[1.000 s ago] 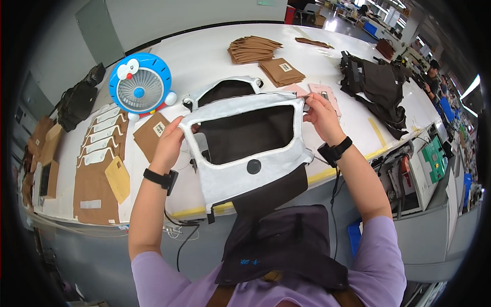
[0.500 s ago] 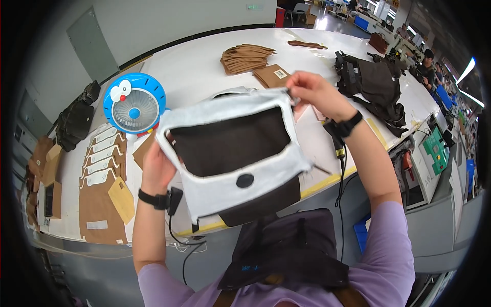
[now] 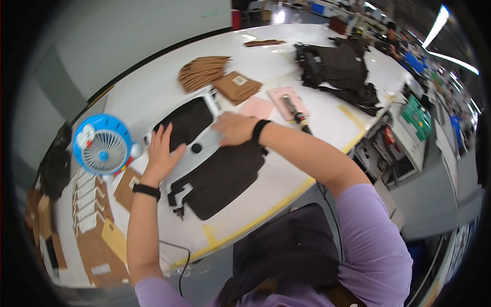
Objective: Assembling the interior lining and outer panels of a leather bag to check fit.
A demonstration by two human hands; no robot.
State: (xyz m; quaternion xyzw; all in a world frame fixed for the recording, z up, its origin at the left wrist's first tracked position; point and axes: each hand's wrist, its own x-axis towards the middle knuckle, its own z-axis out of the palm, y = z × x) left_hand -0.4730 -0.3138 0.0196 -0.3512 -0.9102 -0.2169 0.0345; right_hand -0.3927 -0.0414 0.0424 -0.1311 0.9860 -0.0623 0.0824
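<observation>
Head view: left fisheye of a side-by-side pair on the wearer's head, aimed down and forward. Close in over the table point(image 3: 276, 176); left hand point(image 3: 162, 158) left of centre, right hand point(image 3: 235, 129) near centre, forearms point(image 3: 143, 230) entering low. Very wide: catches the wall point(image 3: 148, 25) upper left, ceiling lights point(image 3: 439, 25) upper right. Straight edges bow; corners go black.

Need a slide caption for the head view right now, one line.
Left hand and right hand over a black-and-pale workpiece on a white table, blue fan at left.
</observation>
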